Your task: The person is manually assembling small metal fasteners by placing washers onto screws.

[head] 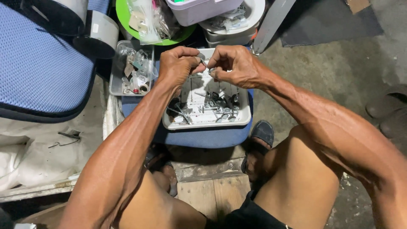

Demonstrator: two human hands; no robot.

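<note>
My left hand and my right hand meet above a white tray that holds several screws, washers and dark metal bits. Together they pinch a small metal part, a thin screw-like piece with a dark washer at the left fingertips. A small ring-like piece sits at the right fingertips. The tray rests on a blue stool seat between my knees.
A clear plastic tray with bagged small parts sits left of the white tray. Behind are a green plate, white tubs and a black tape roll. A blue mesh chair seat fills the left. My sandalled feet rest on concrete and wooden boards.
</note>
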